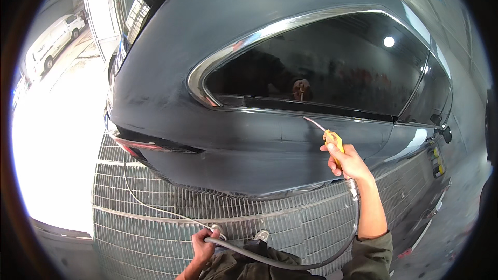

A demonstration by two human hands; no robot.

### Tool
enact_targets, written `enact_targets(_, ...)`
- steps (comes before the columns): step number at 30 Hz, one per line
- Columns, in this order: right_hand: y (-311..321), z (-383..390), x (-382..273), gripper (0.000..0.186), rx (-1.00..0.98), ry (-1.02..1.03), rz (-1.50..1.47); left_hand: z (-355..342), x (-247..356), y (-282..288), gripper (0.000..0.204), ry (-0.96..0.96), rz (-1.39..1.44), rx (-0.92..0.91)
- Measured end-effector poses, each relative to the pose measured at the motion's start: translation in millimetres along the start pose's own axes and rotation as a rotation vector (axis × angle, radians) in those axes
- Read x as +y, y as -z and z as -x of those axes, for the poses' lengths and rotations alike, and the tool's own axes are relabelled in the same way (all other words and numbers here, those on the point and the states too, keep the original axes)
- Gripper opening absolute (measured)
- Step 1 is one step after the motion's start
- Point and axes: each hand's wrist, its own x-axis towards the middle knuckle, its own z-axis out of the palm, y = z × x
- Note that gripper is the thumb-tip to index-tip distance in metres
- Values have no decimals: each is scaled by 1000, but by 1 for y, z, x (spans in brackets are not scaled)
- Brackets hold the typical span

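Observation:
My right hand (345, 162) grips a yellow air blow gun (333, 141), its thin bent metal nozzle (314, 123) pointing at the car's side just below the dark rear side window (321, 57); I cannot tell if it touches. A metal coupling (354, 189) joins the gun to a grey hose (270, 259), which loops down to my left hand (203, 243), closed on it at the lower middle. The dark grey car body (244, 161) has dull, hazy patches. A chrome trim (198, 80) curves round the window.
I stand on a metal floor grating (155, 202). A thin hose (137, 197) runs across it. The tail lamp (129, 149) is at the car's left end, a side mirror (443, 134) at the far right. A white van (54, 41) stands outside the bright opening at upper left.

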Motion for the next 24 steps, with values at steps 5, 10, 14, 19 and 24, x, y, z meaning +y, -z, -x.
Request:
enact_targets(5,-31,-6,-20,51,-28,-2,56,-8,-2,16,40,39,59,-7)
enact_targets(10,-61,-14,-38,47,-56,7,103,-15,-16,32,38,55,124,-10)
enact_targets(14,-85,-20,-55,51,-99,23,169,-22,-20,43,38,50,139,1)
enact_targets(19,-116,-26,-78,50,-142,45,206,-31,-17,51,44,43,170,36)
enact_targets(24,-137,-35,-90,42,-166,66,195,-36,-25,62,44,63,164,43)
